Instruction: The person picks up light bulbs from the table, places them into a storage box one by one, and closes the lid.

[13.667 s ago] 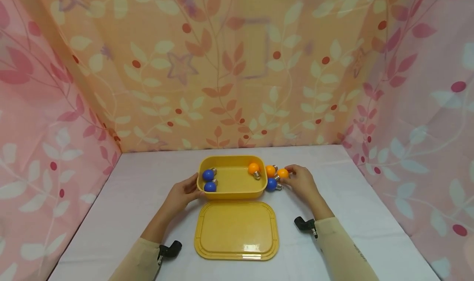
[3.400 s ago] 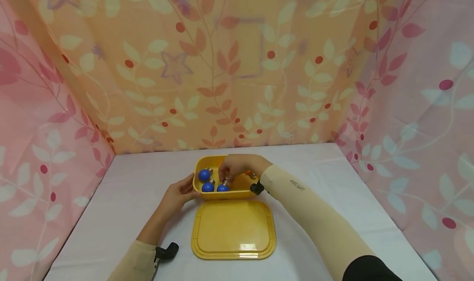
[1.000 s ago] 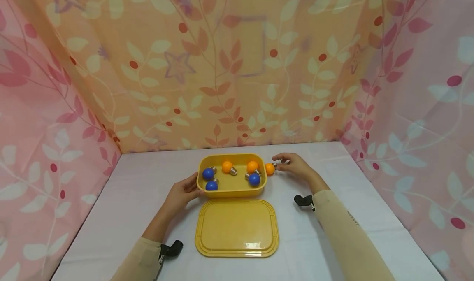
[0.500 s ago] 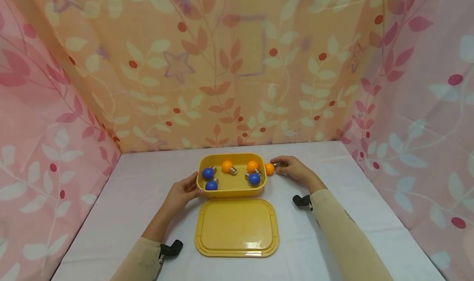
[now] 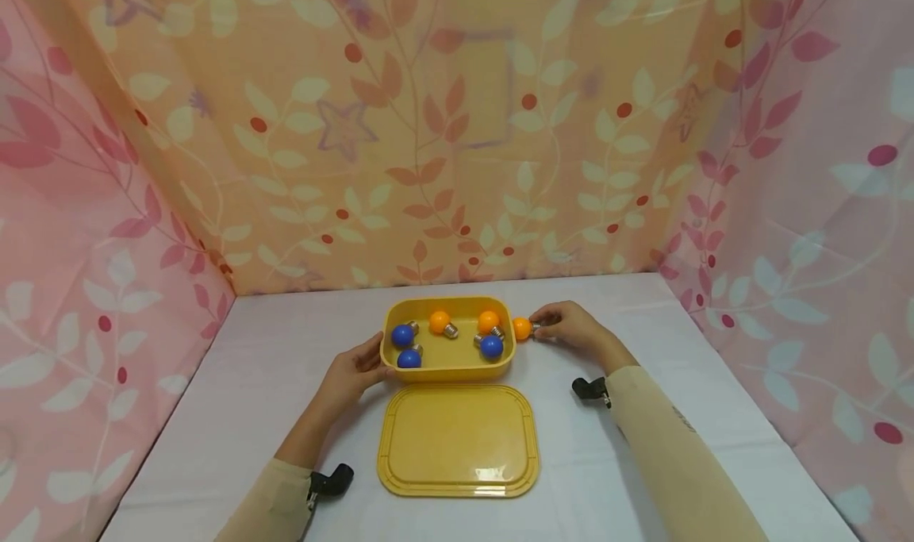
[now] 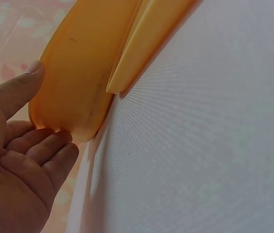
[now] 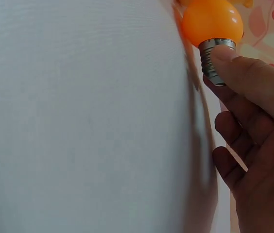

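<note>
My right hand (image 5: pixel 574 328) pinches the orange light bulb (image 5: pixel 523 328) by its metal screw base, just right of the yellow box (image 5: pixel 453 374). In the right wrist view the thumb lies across the bulb's base (image 7: pixel 218 62), with the round orange end pointing away. My left hand (image 5: pixel 353 373) holds the box's left end; in the left wrist view its thumb and fingertips (image 6: pixel 64 136) meet the yellow wall. Inside the box lie two orange bulbs (image 5: pixel 439 322) and three blue bulbs (image 5: pixel 491 347), two of the blue ones at the left end.
A flat yellow lid (image 5: pixel 458 440) lies on the white table (image 5: pixel 236 415) directly in front of the box. Floral cloth (image 5: pixel 428 129) hangs behind and at both sides. Each wrist carries a small black camera (image 5: pixel 332 480).
Several bulbs have gone from the table into the box since the oldest frame. Most recently my right hand has closed on the base of the orange bulb outside; the left hand stays at the box.
</note>
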Demonstrator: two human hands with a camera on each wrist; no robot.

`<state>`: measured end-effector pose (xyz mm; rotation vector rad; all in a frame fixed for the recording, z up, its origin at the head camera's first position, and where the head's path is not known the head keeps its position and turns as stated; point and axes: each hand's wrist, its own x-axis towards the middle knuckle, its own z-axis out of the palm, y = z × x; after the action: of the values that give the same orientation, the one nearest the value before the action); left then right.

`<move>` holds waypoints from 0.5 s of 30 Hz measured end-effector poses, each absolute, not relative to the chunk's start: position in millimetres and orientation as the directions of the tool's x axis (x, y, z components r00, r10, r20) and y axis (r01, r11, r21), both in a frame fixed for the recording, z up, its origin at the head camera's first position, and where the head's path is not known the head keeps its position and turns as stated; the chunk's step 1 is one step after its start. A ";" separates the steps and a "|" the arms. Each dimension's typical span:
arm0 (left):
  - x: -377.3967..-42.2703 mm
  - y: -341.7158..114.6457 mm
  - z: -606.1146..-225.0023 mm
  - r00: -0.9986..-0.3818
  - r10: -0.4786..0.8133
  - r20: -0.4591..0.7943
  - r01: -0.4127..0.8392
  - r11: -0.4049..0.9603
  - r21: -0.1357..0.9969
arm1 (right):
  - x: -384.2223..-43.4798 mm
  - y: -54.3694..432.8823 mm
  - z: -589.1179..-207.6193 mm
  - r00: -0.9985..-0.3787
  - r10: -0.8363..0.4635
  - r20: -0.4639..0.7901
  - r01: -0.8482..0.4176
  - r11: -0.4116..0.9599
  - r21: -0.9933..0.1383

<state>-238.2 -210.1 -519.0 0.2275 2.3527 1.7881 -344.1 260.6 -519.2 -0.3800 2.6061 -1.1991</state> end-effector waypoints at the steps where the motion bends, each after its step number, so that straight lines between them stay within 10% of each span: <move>1: -238.7 -210.4 -519.6 -0.972 0.230 -0.045 0.020 0.271 0.962 | -343.1 262.2 -517.6 -0.937 -0.333 -0.102 -0.141 0.631 -0.763; 15: -238.2 -209.9 -519.3 -0.973 0.223 -0.055 0.010 0.278 0.960 | -339.8 279.0 -484.0 -0.962 -0.274 0.015 -0.202 0.670 -0.714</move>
<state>-238.2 -209.9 -519.3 0.2177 2.3633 1.7737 -339.8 279.0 -484.0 -0.3977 2.7847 -1.1731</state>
